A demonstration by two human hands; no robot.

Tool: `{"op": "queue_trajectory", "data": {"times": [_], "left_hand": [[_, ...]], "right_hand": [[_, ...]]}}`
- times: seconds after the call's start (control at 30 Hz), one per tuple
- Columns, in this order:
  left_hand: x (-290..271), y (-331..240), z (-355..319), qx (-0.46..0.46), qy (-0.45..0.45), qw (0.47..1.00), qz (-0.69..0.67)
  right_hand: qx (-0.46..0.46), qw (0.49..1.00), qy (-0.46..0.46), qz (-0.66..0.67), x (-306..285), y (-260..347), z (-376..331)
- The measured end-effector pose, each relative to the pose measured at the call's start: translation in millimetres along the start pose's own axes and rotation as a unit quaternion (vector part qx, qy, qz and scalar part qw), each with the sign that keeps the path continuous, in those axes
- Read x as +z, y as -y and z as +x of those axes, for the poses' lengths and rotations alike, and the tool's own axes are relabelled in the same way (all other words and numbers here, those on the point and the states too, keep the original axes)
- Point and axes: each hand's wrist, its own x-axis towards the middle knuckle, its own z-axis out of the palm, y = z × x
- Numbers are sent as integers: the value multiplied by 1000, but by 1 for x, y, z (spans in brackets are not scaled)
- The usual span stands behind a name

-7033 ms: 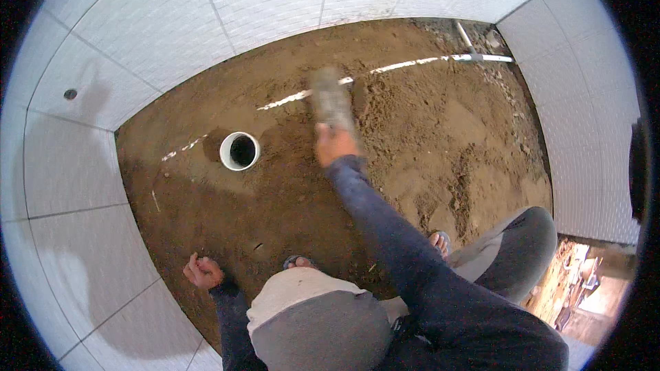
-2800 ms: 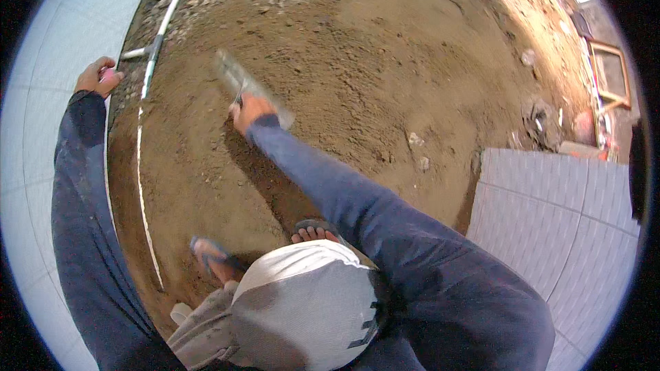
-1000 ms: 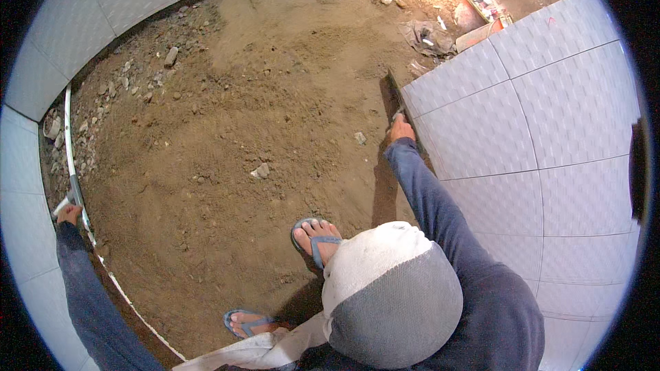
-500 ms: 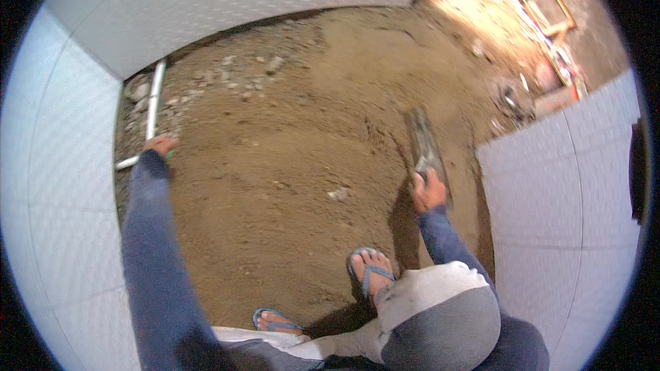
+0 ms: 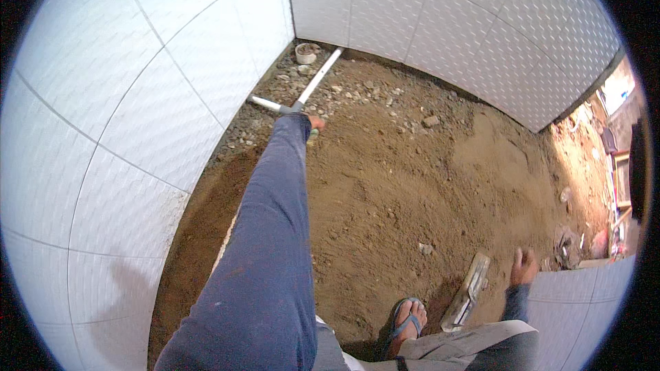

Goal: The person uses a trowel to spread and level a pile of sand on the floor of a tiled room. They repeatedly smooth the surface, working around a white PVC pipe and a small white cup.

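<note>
Your left hand (image 5: 315,124) rests by the white pipe (image 5: 317,84); grip cannot be told. Your right hand (image 5: 524,266), spread, hovers beside the stiff, light trowel (image 5: 467,293); take its handle.

There is one view only, from a camera on the person's head. It looks steeply down and forward into a corner of the room, where two tiled walls (image 5: 137,96) meet. The lens is very wide, so the tile lines bend near the round dark rim. The sand floor (image 5: 385,185) fills the middle, and it is close below the camera. The left sleeve (image 5: 265,247) enters from the lower edge and appears very large, because it is near the lens. The foot (image 5: 409,319) is at the bottom, directly under the camera.
</note>
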Motion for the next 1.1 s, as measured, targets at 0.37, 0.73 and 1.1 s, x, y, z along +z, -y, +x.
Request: {"op": "queue_trajectory", "data": {"times": [0.37,0.73,1.1], "left_hand": [[-31,-25,15,227,135,915,306],[-35,-71,-89,35,173,943,283],[-27,-84,-75,19,125,954,273]], "right_hand": [[-520,722,381,-250,-3,327,84],[-597,543,565,-173,72,297,-83],[-451,703,485,-260,75,265,21]]}}
